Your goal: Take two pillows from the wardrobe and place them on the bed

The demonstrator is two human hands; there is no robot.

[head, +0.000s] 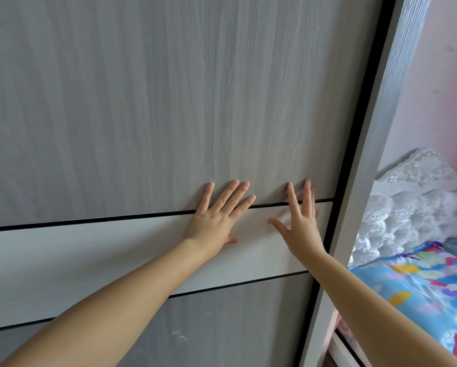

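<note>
- Pressing flat against the wardrobe door (169,102), both of my hands lay with their fingers spread and gripped nothing.
- My left hand (216,218) sat just left of the frame's centre, palm on the pale horizontal band (89,260) that crossed the door, its fingertips reaching over the thin dark groove (89,220) onto the grey wood-grain panel above.
- My right hand (302,226) was just beside it to the right, also open, thumb stretched out toward the left hand, its fingers crossing the same groove; the two hands did not touch.
- My right hand sat close to the door's dark right edge, next to the grey wardrobe frame post (375,154) that ran slantwise from the upper right of the frame down to the bottom.
- Both forearms came up bare from the lower edge of the frame, the left from the lower left corner, the right from the lower right.
- The door filled most of the view and stood closed, so I could see no pillows; the inside of the wardrobe was hidden from me.
- The bed (420,287) showed in the lower right of the frame, beyond the post, with a bright blue patterned cover and a pale tufted headboard (396,213) behind it.
- A pink wall (444,88) filled the upper right corner above the headboard.
</note>
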